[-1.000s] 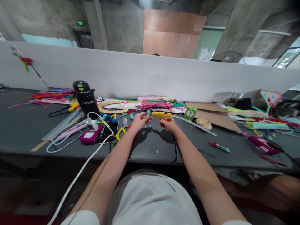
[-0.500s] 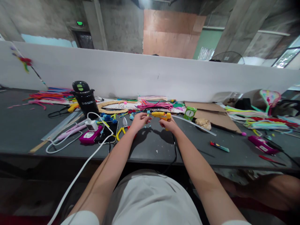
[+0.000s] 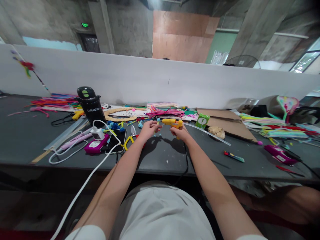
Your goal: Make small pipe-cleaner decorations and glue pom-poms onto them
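My right hand (image 3: 180, 132) is closed around the grip of a yellow hot glue gun (image 3: 171, 123), whose nozzle points left. A clear glue stick (image 3: 212, 133) seems to trail from its back end, and a black cord (image 3: 186, 156) hangs below. My left hand (image 3: 149, 129) pinches a small blue and yellow-green fuzzy piece (image 3: 158, 120) right by the nozzle; whether they touch I cannot tell. Tiny blue bits (image 3: 157, 135) lie on the dark table under it. Yellow-handled pliers or cutters (image 3: 129, 140) rest left of my left hand.
A black bottle (image 3: 92, 106), a purple power strip (image 3: 96, 145) with a white charger and cable, and a phone stand left. Pink pipe cleaners (image 3: 165, 112) lie behind my hands. To the right are a green box (image 3: 202, 120), cardboard (image 3: 232, 125), a utility knife (image 3: 234, 156) and a person's leg (image 3: 287, 203).
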Demonstrator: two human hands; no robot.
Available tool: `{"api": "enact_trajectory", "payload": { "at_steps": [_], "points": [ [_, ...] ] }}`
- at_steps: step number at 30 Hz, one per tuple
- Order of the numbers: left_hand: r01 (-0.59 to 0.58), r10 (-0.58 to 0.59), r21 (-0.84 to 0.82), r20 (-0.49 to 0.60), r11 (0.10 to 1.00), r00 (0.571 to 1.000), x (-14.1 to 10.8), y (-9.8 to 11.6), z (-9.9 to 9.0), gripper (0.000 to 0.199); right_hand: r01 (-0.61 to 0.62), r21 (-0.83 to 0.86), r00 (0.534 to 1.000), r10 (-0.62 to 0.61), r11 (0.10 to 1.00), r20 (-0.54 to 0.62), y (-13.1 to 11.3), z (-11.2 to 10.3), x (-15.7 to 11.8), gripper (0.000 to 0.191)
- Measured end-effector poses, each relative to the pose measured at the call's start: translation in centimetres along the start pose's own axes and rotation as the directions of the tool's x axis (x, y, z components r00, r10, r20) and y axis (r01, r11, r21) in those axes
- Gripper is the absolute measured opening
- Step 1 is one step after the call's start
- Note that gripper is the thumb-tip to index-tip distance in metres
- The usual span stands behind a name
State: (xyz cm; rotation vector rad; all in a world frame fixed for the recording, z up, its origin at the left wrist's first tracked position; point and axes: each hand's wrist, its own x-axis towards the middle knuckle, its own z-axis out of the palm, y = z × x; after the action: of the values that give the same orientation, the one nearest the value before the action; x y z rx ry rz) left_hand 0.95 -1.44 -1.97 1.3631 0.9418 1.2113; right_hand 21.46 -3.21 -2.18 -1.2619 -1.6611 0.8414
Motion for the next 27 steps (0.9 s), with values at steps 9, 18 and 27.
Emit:
{"api": "enact_trajectory", "payload": {
  "at_steps": [9,18,27],
  "points": [
    [0.009,-0.010,0.012,0.018,1.000,1.000,0.28,-0.37,0.01,0.039,0.004,0.022,1.000,-0.003,1.000,-0.029,0.11,0.06,0.16,0.021],
    [-0.007,0.006,0.016,0.041,1.000,0.999,0.19,-0.37,0.04,0.040,0.013,0.014,0.998,-0.012,1.000,-0.056,0.16,-0.08,0.06,0.021],
    [-0.052,0.052,0.001,-0.005,0.999,0.999,0.19,-0.05,-0.17,0.047,-0.082,-0.125,0.992,0.069,0.989,-0.103,0.24,-0.58,0.26,0.024]
  ]
}}
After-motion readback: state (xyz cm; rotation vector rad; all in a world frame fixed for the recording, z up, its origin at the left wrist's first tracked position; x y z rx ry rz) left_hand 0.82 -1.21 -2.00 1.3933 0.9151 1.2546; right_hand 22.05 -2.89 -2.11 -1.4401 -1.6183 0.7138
